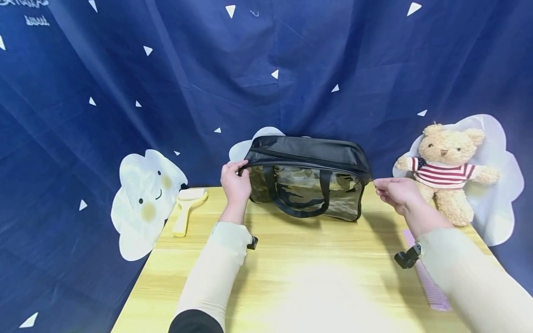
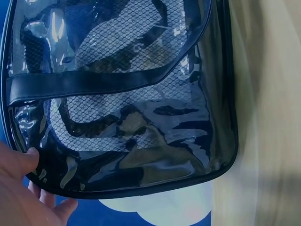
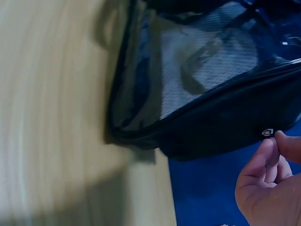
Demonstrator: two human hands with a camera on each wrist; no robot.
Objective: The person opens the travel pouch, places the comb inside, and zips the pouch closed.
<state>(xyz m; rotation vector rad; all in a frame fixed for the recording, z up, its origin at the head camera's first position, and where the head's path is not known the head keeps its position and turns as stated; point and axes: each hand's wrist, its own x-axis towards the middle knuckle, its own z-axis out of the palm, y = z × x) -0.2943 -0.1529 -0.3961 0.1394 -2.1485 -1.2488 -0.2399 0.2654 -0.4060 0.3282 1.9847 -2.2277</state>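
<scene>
While the left hand (image 1: 236, 182) grips its upper corner, the clear-fronted black carry bag (image 1: 306, 175) runs lengthwise rightward from there, ending just beside the right hand (image 1: 399, 193), which pinches the zip pull (image 3: 267, 132).

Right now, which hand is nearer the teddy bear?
The right hand, pinching at the end of the black bag nearest the teddy bear; the left hand grips the bag's opposite upper corner, nearer the yellow-handled roller.

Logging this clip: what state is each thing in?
Black bag, upright; open or closed, cannot tell.
Bag handle, hanging down in front.
Left hand, gripping the bag's edge.
Right hand, pinching at the bag's opposite end.
Yellow roller, lying down.
Teddy bear, upright.
Purple comb, flat, partly hidden.
</scene>
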